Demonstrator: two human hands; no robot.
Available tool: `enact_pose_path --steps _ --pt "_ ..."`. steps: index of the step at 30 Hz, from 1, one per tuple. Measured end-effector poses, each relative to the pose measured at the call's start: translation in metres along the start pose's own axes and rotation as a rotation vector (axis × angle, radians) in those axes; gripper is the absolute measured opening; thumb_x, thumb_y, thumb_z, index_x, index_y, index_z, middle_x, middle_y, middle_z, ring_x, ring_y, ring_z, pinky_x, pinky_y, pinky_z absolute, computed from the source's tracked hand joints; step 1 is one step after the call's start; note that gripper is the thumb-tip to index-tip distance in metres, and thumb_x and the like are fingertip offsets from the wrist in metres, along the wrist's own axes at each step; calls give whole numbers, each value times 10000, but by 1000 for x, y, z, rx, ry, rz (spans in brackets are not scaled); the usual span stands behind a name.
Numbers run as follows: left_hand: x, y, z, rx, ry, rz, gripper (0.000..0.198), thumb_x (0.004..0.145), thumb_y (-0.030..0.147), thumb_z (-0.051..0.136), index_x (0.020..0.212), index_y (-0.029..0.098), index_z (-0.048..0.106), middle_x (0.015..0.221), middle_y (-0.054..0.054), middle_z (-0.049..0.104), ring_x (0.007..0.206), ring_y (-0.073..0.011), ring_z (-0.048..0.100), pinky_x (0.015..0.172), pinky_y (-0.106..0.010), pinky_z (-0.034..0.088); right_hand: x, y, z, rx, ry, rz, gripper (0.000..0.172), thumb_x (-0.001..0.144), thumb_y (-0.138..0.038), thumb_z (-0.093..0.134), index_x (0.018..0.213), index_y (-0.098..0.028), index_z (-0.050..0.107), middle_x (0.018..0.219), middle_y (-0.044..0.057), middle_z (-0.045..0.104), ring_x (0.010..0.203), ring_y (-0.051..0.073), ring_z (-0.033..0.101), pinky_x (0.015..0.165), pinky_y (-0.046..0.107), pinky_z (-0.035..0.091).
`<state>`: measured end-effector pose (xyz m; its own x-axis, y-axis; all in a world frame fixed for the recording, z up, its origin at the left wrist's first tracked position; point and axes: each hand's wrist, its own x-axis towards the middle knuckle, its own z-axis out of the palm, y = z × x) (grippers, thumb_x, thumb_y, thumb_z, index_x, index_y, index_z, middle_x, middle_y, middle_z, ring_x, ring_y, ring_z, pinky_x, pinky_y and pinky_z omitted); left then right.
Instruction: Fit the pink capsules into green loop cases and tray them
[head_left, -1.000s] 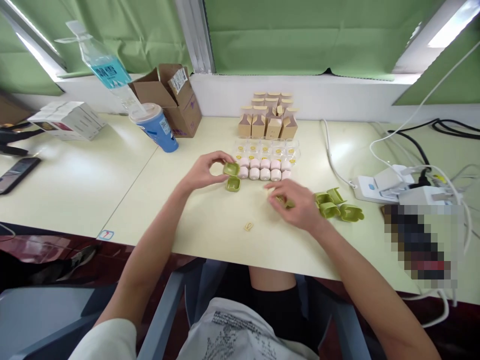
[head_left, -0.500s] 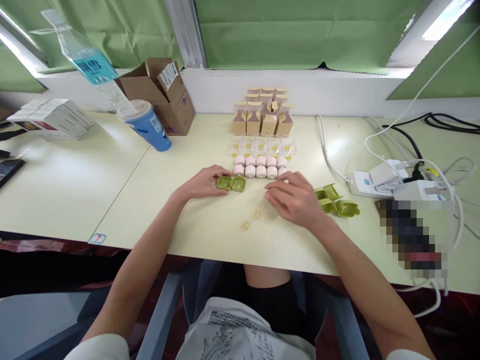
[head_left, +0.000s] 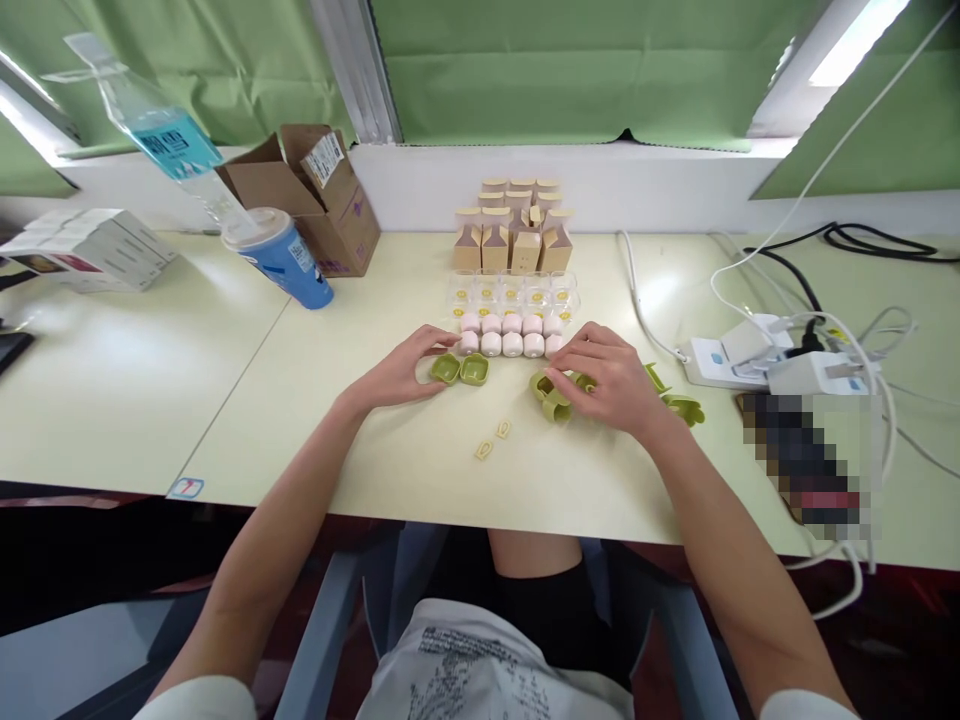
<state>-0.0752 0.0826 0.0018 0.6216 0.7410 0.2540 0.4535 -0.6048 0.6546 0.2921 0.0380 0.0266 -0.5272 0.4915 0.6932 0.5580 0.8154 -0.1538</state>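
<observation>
My left hand (head_left: 397, 375) curls around the outer side of a small green square cup (head_left: 445, 369), its thumb in front and its fingertips behind, close to the pale pink caps (head_left: 490, 344). A second green cup (head_left: 474, 370) stands against the first, its hollow facing up. My right hand (head_left: 604, 378) has its fingers bent over a group of green cups (head_left: 555, 402) on the table and partly hides them. Two small cream loop-shaped pieces (head_left: 484, 450) lie in front, between my hands.
Behind the caps are clear plastic cases (head_left: 512, 290) with yellow marks and open small cardboard boxes (head_left: 495, 248). More green pieces (head_left: 684, 409) lie right of my right hand. A power strip (head_left: 720, 362), cables and a blurred phone (head_left: 802, 465) are farther right; a blue cup (head_left: 289, 265) stands left.
My right hand has moved rightward onto the green cups, and several of them now lie farther left, under its fingers. My left hand stays beside the two cups. The view has shifted slightly.
</observation>
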Motion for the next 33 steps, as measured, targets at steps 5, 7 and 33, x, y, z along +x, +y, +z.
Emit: enact_pose_path --steps 5,7,33 --pt "1 -4 3 61 55 -40 722 880 470 891 1508 257 608 1330 -112 643 1113 -241 708 961 -417 677 -5 5 -19 -179 -205 23 334 994 -546 778 1005 -212 791 865 93 796 914 302 607 807 438 475" --pt "2 -6 7 49 79 -45 709 880 512 895 1486 257 628 1306 -104 637 1068 -225 710 944 -406 674 -5 1 -20 -273 -290 4 440 969 -619 777 1053 -188 791 851 118 781 956 333 601 831 455 453" --pt "49 64 84 -258 356 208 646 849 648 898 1338 278 694 1252 -127 743 1153 -264 739 907 -394 646 3 -31 24 380 237 396 107 994 -386 824 1009 -285 853 1241 107 730 983 234 733 679 395 669"
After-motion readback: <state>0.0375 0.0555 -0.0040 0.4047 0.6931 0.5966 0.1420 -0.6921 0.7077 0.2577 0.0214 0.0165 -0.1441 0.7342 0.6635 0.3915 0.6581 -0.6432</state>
